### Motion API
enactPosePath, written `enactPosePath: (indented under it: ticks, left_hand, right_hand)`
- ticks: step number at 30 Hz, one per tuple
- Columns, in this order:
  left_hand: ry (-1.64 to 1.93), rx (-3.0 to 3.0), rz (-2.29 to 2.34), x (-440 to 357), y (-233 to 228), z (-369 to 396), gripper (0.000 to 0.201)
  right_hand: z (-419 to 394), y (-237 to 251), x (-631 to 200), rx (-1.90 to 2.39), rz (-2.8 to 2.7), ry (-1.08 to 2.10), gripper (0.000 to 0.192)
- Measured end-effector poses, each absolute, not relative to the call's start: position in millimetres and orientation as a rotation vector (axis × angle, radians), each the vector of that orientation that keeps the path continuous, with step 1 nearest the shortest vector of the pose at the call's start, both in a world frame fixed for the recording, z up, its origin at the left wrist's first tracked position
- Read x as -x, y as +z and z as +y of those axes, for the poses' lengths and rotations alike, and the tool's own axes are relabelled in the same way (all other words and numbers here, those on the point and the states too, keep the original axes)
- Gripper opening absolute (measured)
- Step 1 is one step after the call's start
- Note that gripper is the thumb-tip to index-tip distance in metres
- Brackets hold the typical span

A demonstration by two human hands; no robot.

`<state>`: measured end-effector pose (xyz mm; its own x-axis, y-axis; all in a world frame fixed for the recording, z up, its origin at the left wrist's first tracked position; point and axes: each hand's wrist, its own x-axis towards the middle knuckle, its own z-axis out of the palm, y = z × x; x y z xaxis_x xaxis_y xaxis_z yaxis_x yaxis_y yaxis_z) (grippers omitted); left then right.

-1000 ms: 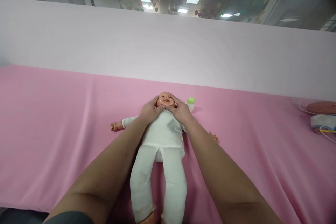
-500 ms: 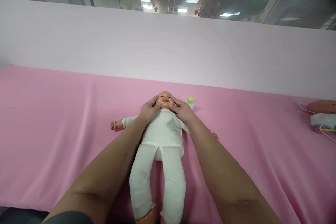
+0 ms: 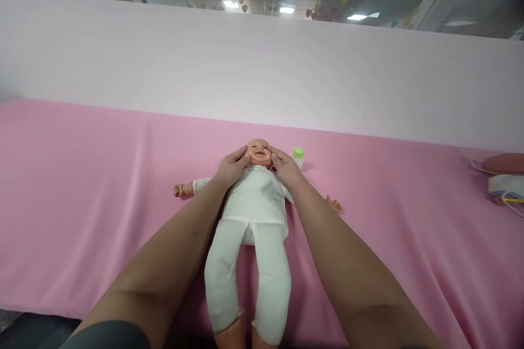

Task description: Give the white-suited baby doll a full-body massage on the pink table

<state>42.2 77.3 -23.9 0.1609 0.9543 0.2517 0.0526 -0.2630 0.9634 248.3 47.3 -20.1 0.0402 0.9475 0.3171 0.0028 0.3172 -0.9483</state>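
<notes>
A baby doll (image 3: 256,196) in a white cloth top and trousers lies on its back, its arms spread to the sides. My left hand (image 3: 232,167) cups the left side of the doll's head, thumb near the cheek. On the opposite side, my right hand (image 3: 285,168) holds the head with its fingertips by the temple and the thumb beside the cheek. The fingers that reach behind the head are partly hidden. A small white bottle with a green cap (image 3: 298,157) stands just beyond my right hand.
Pink cloth (image 3: 102,185) covers the table under the doll. A white partition (image 3: 262,71) rises along its far edge, with glass above. At the far right lie a brown rounded object (image 3: 504,163) and a bundle of white and blue cloth-like items (image 3: 506,185) with a cord.
My right thumb has shifted outward, off the doll's cheek. Both hands stay at the head. The camera view has tilted slightly.
</notes>
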Motion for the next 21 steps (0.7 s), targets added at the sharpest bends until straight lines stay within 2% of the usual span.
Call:
enactPosePath:
  ticks: [3,6,9,15,21]
  left_hand:
    - [1.184,-1.597,1.057,-41.6,-21.1,74.2,0.077]
    - [1.171,-1.663,1.159,-44.0,-20.2,71.0,0.089]
    - [1.179,-1.726,1.226,-47.3,-21.3,69.3,0.087]
    - [1.156,-1.788,1.282,-49.9,-20.3,66.6,0.087]
    - [1.172,-1.795,1.244,-48.2,-24.1,70.8,0.082]
  right_hand:
    - [43.2,-16.4,-245.5,1.029,-1.365,0.842,0.051]
    - [39.2,-15.1,-242.6,1.034,-1.367,0.846,0.064]
    - [38.3,-17.0,-240.6,1.022,-1.347,0.849,0.074]
    - [43.1,-23.6,-240.6,1.118,-1.300,0.806,0.083]
    - [49.2,-28.0,-245.8,1.153,-1.331,0.833,0.075]
